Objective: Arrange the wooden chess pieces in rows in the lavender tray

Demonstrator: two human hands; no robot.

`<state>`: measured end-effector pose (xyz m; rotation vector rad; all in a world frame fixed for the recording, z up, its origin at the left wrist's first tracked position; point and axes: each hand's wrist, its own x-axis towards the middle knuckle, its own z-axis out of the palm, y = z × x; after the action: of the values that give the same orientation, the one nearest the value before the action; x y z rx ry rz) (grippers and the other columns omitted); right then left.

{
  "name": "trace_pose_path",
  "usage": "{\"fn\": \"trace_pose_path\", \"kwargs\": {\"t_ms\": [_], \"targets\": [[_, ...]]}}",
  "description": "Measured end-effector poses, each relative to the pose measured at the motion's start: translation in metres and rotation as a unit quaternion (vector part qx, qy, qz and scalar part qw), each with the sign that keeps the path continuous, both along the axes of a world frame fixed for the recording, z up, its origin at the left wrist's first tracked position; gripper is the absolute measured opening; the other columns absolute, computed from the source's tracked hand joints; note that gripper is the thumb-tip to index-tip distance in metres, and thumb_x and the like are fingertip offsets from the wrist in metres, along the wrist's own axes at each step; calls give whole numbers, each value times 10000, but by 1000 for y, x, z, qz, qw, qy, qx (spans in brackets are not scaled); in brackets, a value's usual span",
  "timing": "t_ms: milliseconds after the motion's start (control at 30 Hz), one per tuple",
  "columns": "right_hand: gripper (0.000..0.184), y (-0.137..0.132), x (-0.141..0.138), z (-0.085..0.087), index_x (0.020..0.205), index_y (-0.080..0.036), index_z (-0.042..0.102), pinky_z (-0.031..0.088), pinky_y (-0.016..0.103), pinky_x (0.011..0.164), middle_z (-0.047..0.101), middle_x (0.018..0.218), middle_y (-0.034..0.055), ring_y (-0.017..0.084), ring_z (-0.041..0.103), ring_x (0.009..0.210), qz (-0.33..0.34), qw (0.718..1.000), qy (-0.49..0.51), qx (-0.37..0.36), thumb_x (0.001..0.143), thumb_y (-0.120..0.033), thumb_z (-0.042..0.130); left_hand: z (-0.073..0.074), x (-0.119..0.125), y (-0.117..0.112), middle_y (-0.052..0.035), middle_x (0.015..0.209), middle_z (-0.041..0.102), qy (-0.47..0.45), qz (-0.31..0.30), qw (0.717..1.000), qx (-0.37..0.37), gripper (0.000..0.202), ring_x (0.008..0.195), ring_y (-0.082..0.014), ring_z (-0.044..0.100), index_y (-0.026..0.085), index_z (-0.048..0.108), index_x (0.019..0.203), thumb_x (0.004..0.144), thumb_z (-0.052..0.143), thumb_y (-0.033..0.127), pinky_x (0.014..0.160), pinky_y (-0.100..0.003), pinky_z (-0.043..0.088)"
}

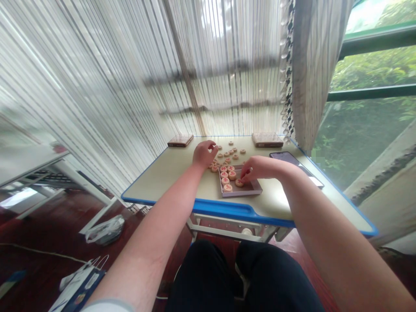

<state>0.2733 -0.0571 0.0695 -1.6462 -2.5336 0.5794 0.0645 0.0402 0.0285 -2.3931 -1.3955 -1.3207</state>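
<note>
A shallow open box (242, 193) sits near the front edge of the table, with several round Chinese chess pieces (225, 180) bearing red characters along its left side. Over the box my right hand (256, 167) is closed, its fingertips on a Chinese chess piece (239, 183) at the box floor. A pale rounded edge shows among its fingers; I cannot tell what it is. My left hand (204, 154) hovers left of the loose chess pieces (230, 152), fingers curled, thumb and forefinger apart. Some pieces are partly hidden by that hand.
Two brown box-like objects lie at the back of the table (156, 173), one at the left (180, 140) and one at the right (267, 140). A phone (286, 157) lies right of my right hand. String curtains (227, 86) hang behind.
</note>
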Motion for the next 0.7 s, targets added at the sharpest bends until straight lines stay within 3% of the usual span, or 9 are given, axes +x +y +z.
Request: {"fn": "trace_pose_path", "kwargs": {"t_ms": [333,700], "targets": [[353,-1,-9,-5,750,-235,730,312,264,503,621,604,-5,116,470,537,17,1000,6,-5,633,-548,618,-3,-1,3,-43,745,639,18,-14,1000,17,175,716,-155,564,161,634,802,785,514,287,725,-296,435],[388,2,-9,-8,709,-221,716,317,266,499,606,586,2,125,478,534,7,1000,6,4,599,-583,630,-2,0,1,-49,752,637,27,-24,999,-6,206,718,-156,559,157,644,799,792,507,311,727,-296,430]]}}
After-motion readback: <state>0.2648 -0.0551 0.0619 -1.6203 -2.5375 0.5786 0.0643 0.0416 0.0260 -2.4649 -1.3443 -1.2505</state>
